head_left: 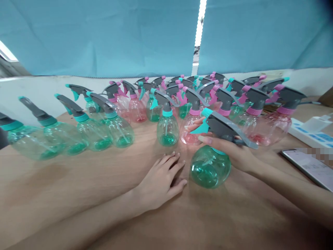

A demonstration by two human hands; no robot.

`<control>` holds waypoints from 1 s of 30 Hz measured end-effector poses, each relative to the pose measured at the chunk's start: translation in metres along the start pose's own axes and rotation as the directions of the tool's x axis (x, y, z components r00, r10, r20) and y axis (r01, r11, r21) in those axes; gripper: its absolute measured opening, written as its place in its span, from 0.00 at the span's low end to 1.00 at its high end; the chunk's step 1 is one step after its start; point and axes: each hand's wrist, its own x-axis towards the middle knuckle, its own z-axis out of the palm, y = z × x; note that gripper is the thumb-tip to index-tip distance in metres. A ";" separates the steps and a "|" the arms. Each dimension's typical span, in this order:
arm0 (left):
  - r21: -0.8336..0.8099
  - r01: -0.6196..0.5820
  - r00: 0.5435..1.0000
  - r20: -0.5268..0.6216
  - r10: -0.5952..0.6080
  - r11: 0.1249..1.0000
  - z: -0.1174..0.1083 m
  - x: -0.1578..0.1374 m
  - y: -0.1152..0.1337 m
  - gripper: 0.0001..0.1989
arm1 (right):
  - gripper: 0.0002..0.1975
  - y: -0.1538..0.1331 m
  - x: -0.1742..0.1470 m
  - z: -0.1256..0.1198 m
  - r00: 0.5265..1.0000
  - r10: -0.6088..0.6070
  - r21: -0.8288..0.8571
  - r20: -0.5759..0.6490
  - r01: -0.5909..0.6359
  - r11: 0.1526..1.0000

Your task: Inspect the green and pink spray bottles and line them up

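Observation:
My right hand (229,149) is wrapped round the neck of a green spray bottle (210,170), under its grey head and turquoise trigger. The bottle tilts a little, and I cannot tell whether its base touches the table. Beside it, my left hand (162,178) lies palm down on the wooden table (111,194), fingers stretched out and holding nothing. Just beyond the left fingertips stands another green spray bottle (168,130). A pink spray bottle (191,126) stands behind the right hand, partly hidden by its fingers.
Several green spray bottles (121,132) stand in a row at left. More pink and green ones crowd the back, among them a large pink bottle (273,125). At right lie a phone (309,166) and a white power strip (301,130). A blue curtain (117,38) hangs behind.

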 end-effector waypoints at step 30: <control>-0.029 0.035 0.999 0.026 -0.034 0.999 -0.002 0.000 0.000 0.25 | 0.09 0.011 -0.003 -0.011 0.986 0.062 0.036 0.158 -0.068 0.997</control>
